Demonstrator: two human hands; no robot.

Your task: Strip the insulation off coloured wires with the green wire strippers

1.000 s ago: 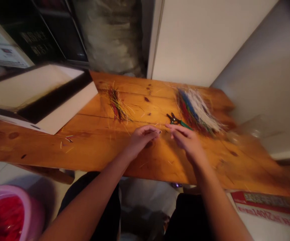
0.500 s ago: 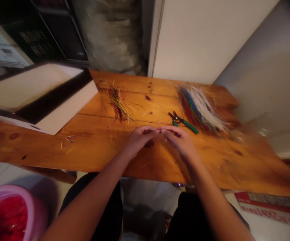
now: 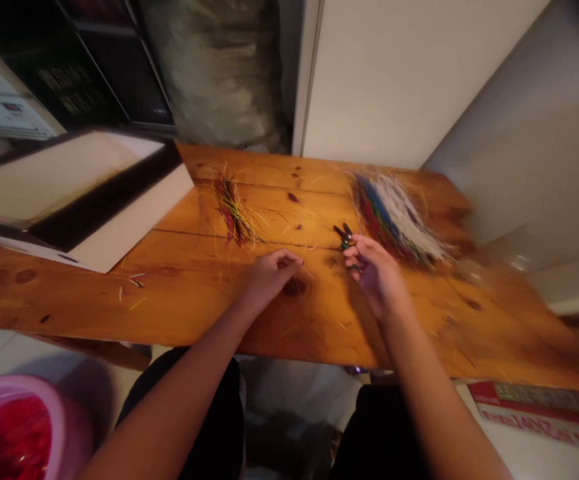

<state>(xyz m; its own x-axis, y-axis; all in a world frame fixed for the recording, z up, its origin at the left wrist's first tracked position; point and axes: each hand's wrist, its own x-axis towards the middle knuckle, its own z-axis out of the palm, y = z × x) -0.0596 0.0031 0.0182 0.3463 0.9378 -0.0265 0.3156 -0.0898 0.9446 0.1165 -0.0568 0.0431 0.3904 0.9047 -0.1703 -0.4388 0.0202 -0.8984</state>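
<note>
Closed around the green handles of the wire cutters [image 3: 345, 237] is my right hand [image 3: 372, 270]; the dark jaws point up and left, just above the table. My left hand [image 3: 272, 273] is pinched, thumb against fingers, over the middle of the table. A faint pale strand shows by its fingertips, too thin to make out. To the right lies a large bundle of wires [image 3: 399, 217] in white, blue, green and red. A smaller bundle of yellow, red and dark wires [image 3: 234, 210] rests beyond my left hand.
An open white box with black edges [image 3: 134, 217] stands on the wooden table [image 3: 189, 300] at left. Short wire offcuts [image 3: 137, 280] lie near it. A pink tub [image 3: 64, 413] holding red material is on the floor. A white panel [image 3: 394, 80] rises behind the table.
My hands have parted from where they met at the fingertips. The right hand has moved to the wire cutters and taken hold of them; the left has shifted slightly left, still pinched.
</note>
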